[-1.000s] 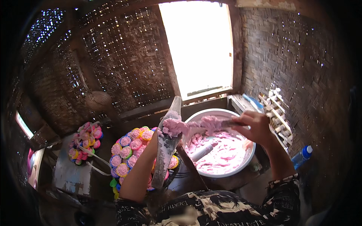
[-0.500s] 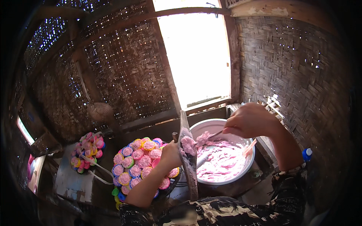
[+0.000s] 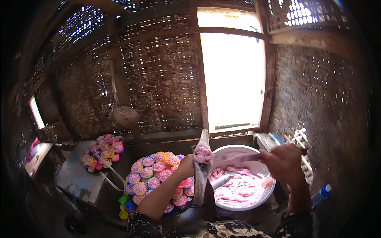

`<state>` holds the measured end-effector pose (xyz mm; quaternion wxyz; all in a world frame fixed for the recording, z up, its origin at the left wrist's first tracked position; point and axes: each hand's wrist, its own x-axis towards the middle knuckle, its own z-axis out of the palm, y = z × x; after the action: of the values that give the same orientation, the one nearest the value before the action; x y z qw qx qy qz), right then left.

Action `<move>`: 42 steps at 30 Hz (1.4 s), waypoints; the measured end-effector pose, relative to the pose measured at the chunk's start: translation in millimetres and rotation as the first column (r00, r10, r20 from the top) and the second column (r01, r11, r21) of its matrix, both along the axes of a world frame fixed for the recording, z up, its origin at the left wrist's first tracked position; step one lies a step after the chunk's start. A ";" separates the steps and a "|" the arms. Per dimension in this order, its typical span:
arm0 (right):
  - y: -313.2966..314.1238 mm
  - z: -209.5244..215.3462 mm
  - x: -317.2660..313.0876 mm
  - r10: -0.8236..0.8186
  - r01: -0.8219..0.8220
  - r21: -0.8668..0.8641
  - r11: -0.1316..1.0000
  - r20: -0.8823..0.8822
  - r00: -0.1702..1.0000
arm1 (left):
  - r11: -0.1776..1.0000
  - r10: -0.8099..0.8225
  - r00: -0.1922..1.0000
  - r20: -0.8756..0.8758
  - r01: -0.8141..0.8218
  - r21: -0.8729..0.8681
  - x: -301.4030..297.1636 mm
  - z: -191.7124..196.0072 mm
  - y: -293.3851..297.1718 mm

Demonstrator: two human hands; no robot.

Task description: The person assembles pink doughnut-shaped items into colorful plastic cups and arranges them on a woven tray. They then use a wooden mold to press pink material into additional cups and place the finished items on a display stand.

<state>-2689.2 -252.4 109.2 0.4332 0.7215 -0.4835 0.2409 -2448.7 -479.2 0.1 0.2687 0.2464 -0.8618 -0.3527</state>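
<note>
My left hand (image 3: 185,166) is closed on a long wooden press-like tool (image 3: 201,180), tapered at its far end; its fingers are partly hidden behind the wood. A lump of pink dough (image 3: 203,154) sits in the middle of the tool. My right hand (image 3: 282,162) grips a flat spatula (image 3: 251,157), blurred by motion and smeared with pink, above a white basin (image 3: 271,193). Pink dough (image 3: 238,194) fills the basin's bottom, where a grey cylindrical piece (image 3: 220,181) leans. Beside my left arm is a heap of colourful small cups (image 3: 152,182) holding pink strands.
A second pile of filled cups (image 3: 104,150) stands on a worn table (image 3: 75,178) at the left, with a pale strap (image 3: 113,178) near it. A blue-capped bottle (image 3: 321,194) is at the right. Woven walls (image 3: 158,79) surround a bright opening (image 3: 234,83).
My right hand has drawn the spatula back rightward from the wooden tool, leaving the dough lump there. The whole view has shifted, with the scene lower and farther right.
</note>
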 end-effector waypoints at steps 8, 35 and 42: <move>-35.3 -113.1 29.1 -0.016 -0.478 0.138 0.867 0.968 0.251 | 0.984 0.084 0.992 -0.098 -0.098 -0.151 -38.8 -10.6 -2.2; -11.4 -126.0 -22.3 -0.081 -0.351 0.253 0.901 0.895 0.438 | 0.889 0.015 0.946 -0.324 0.136 0.437 -13.2 4.0 -18.8; 4.6 -130.8 -30.9 -0.456 -0.085 0.613 0.785 0.665 0.591 | 0.765 -0.183 0.532 -0.827 0.605 0.221 45.7 34.9 -22.6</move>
<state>-2720.1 -247.8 -21.6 -0.0452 0.5782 -0.7488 0.3208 -2403.0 -501.9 35.1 0.4453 -0.0778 -0.5789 -0.6786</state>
